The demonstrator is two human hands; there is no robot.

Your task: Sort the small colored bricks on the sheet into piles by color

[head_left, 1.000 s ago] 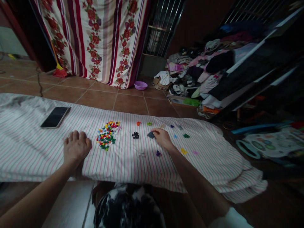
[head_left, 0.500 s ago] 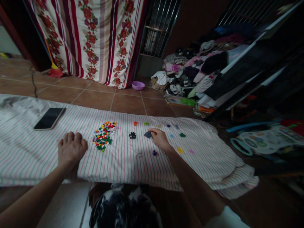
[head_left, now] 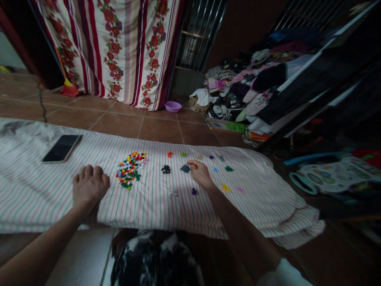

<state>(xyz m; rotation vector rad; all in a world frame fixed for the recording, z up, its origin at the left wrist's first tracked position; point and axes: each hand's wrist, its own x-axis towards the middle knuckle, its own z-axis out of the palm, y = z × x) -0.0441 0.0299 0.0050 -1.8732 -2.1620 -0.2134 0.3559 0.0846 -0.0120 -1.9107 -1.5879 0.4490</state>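
We note the striped cloth (head_left: pixel 149 212) as the largest item, spread in front of us, with the floral curtain (head_left: pixel 129 59) hanging beyond it. Our left hand (head_left: pixel 90 186) lies palm down on the cloth, released, between the phone (head_left: pixel 62 148) and the mixed-colour heap (head_left: pixel 129 171). Our right hand (head_left: pixel 201 174) has thumb and fingers drawn together at the right edge of the grey cluster (head_left: pixel 185 168); we cannot tell whether a piece is pinched. The grey cluster lies on the cloth, right of the black cluster (head_left: pixel 166 169). Smaller groups observed: yellow pieces (head_left: pixel 226 188) and dark green pieces (head_left: pixel 228 169) right of the right hand; orange pieces (head_left: pixel 169 154) beyond the black cluster.
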